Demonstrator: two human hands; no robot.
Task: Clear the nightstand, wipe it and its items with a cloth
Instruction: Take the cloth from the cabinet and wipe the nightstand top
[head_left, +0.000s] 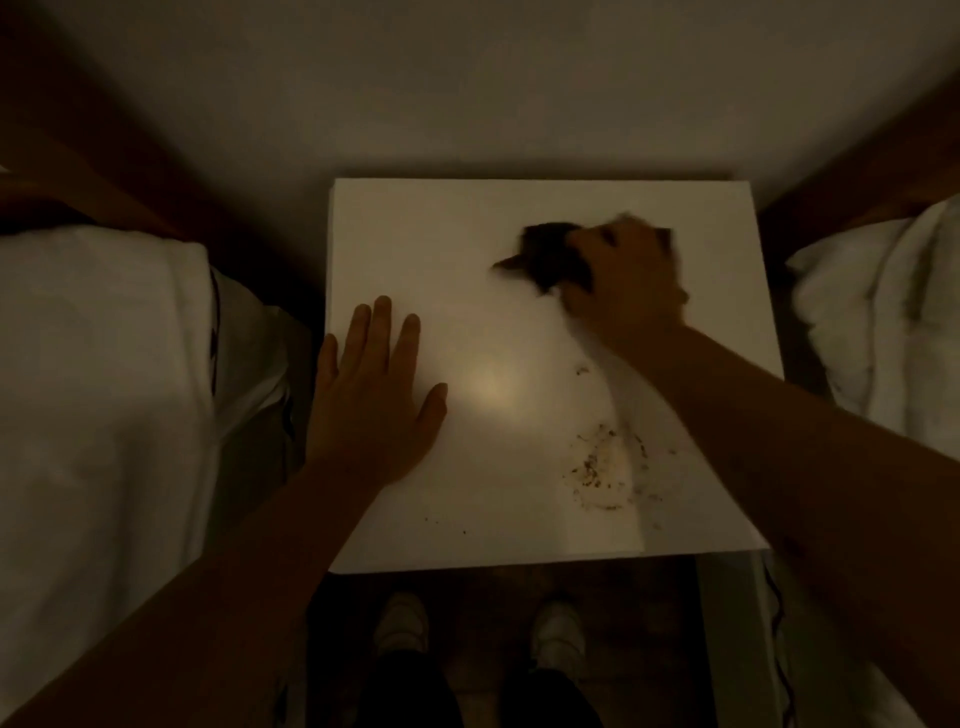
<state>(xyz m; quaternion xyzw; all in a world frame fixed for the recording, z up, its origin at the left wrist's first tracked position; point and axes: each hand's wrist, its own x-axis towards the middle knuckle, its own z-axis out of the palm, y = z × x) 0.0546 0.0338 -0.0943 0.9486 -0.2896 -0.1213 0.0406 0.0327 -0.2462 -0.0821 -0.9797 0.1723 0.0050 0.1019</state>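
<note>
The nightstand (519, 218) stands between two beds, its white top seen from above in dim light. The left hand (374, 400) lies flat on the top near its left edge, palm down, fingers spread and straight; its grip is wide and holds nothing. The right hand (628, 275) is on the rear right part of the top, blurred, and its grip is closed around a dark cloth (550, 254), which is bunched under the fingers and sticks out to the left of the hand, touching the surface. A patch of brownish crumbs and smears (602, 467) lies on the front right part of the top, partly under the right forearm; a few small specks lie near the front edge. A bright spot of reflected light sits near the middle of the top. White bedding (104, 364) lies on the left bed, and a white pillow (883, 312) on the right bed. Below the front edge, two light shoes (400, 623) show on a dark floor.
</note>
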